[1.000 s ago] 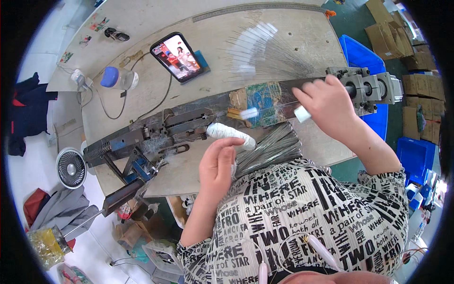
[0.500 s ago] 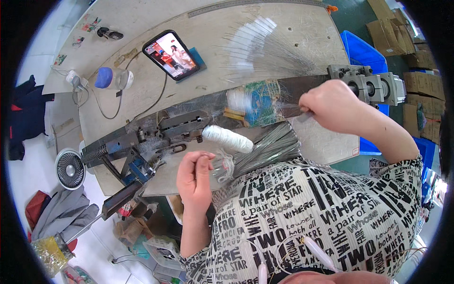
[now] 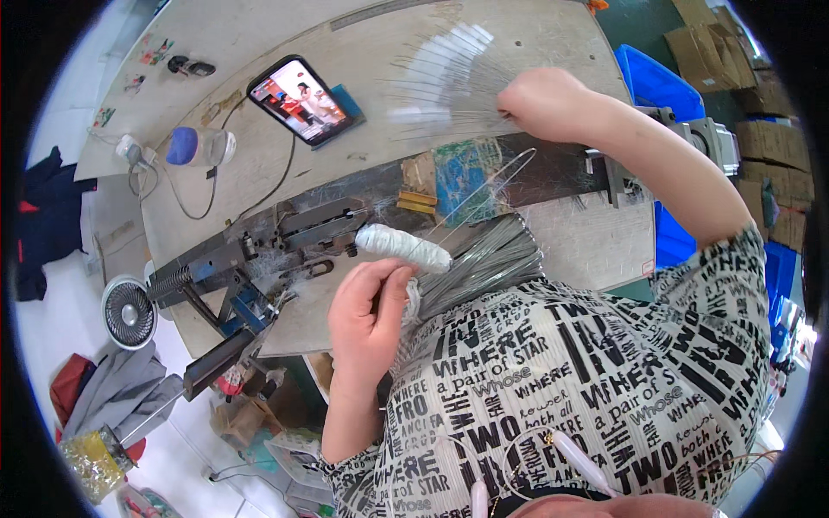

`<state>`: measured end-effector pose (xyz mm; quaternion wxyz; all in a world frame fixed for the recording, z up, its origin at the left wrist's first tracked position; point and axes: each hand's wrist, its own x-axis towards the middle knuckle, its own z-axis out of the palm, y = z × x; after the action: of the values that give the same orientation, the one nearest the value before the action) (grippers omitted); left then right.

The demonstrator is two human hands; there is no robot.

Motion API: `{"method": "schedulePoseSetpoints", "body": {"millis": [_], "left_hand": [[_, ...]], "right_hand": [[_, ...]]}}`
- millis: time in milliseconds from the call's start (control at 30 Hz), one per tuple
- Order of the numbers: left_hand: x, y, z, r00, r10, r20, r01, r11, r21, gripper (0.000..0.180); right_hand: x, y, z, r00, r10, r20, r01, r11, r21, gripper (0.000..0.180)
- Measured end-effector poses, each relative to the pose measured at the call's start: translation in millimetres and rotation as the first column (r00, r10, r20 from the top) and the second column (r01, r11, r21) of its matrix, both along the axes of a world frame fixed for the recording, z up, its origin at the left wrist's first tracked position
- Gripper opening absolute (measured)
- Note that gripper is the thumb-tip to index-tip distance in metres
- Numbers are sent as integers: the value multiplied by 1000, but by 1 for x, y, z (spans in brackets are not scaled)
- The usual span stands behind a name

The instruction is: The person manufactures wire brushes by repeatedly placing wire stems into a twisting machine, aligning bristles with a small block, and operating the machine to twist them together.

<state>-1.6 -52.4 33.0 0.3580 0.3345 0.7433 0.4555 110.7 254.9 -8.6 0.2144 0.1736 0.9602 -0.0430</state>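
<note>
My left hand (image 3: 367, 306) is closed in a pinch beside a roll wrapped in white (image 3: 401, 247). A thin bent wire (image 3: 488, 192) runs from near those fingertips, past the roll, up to a rounded loop. Against my body lies a thick bundle of grey metal wires (image 3: 496, 255), with pale cord around its left end by my left hand. My right hand (image 3: 548, 104) reaches across the bench, fingers closed, at the right side of a fan of thin wires (image 3: 440, 86). Whatever is between the right fingertips is hidden.
A dark metal rail with a clamp mechanism (image 3: 319, 224) crosses the bench. Blue tape (image 3: 471, 177) and a brass-coloured block (image 3: 417, 201) are on it. A phone (image 3: 298, 99) leans on a stand; a blue-lidded jar (image 3: 199, 147) is left of it. Blue crates (image 3: 661, 82) stand right.
My right hand has moved up and left, from beside the rail to the wire fan. My left hand has shifted slightly right and up. The bent wire loop now stands out over the rail.
</note>
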Motion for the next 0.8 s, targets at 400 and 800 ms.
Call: {"method": "schedulePoseSetpoints", "body": {"millis": [400, 800], "left_hand": [[13, 104, -17, 546, -290, -786, 324, 938, -121, 12], [-37, 1, -10, 279, -130, -951, 79, 991, -113, 14]], "right_hand": [[41, -13, 89, 585, -72, -808, -209, 949, -236, 24], [-34, -112, 11, 652, 108, -751, -359, 916, -180, 6]]}}
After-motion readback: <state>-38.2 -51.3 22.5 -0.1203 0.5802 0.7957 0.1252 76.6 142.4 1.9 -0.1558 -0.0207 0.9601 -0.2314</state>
